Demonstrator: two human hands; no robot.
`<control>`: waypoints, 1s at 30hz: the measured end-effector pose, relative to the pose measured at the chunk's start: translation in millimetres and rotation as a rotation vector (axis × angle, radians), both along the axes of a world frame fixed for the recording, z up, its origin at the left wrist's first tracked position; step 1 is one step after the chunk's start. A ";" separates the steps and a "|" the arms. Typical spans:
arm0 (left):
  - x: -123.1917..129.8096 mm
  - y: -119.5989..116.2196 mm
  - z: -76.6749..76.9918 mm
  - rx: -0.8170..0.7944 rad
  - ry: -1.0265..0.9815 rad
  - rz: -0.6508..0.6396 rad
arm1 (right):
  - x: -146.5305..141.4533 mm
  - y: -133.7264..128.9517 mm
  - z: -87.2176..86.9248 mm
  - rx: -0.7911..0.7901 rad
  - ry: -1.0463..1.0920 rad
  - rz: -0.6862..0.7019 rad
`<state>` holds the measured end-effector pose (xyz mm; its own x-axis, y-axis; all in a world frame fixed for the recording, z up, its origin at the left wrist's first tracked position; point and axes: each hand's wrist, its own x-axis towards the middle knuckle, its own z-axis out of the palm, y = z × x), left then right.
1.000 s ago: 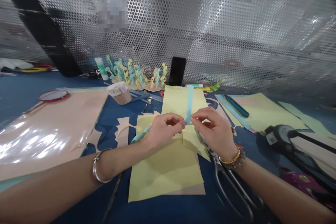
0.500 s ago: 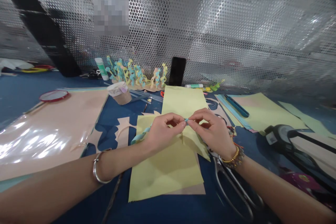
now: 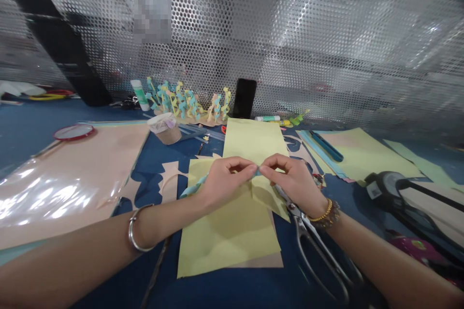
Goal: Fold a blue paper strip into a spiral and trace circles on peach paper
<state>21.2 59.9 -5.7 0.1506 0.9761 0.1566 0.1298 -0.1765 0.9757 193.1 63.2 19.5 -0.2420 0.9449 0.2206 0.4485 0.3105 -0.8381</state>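
A blue paper strip [image 3: 194, 187] trails out behind my left hand [image 3: 226, 181], and a small bit of blue shows between my fingertips. That hand pinches it between thumb and fingers. From the other side, my right hand [image 3: 295, 178] pinches the same blue bit, so the two thumbs nearly meet. Most of the strip is hidden behind the left hand. Below both hands lie yellow paper sheets [image 3: 224, 236]. Metal scissors [image 3: 319, 256] rest under and beside my right wrist.
Curled paper figures [image 3: 186, 104] stand at the back, near a glue stick [image 3: 139, 95], a paper cup [image 3: 165, 128] and a phone [image 3: 245, 98]. Wrapped paper [image 3: 72, 178] lies left. A utility knife [image 3: 326, 146] rests on papers at right, near a black glue gun [image 3: 395, 193].
My right hand has shifted slightly down and right, its fingers curled a little differently. More of the scissors shows. Both hands still pinch the blue strip.
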 end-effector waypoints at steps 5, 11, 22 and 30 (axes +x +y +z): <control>1.5 -0.7 3.5 -0.114 -0.076 -0.081 | -2.4 1.5 -1.1 -0.083 0.091 -0.029; 1.2 -1.9 3.4 -0.159 -0.082 -0.122 | -1.3 3.0 -3.7 -0.142 0.151 -0.036; 3.2 0.2 5.6 -0.177 -0.160 -0.071 | -1.0 1.4 -1.6 -0.125 0.103 0.007; 1.5 1.8 3.6 -0.147 -0.136 -0.071 | 1.4 2.9 -2.9 -0.064 0.010 0.025</control>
<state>22.7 61.7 -2.1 0.2072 0.9776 0.0367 -0.0130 -0.0347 0.9993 194.5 66.1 16.6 -0.2642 0.9506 0.1627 0.4330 0.2677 -0.8607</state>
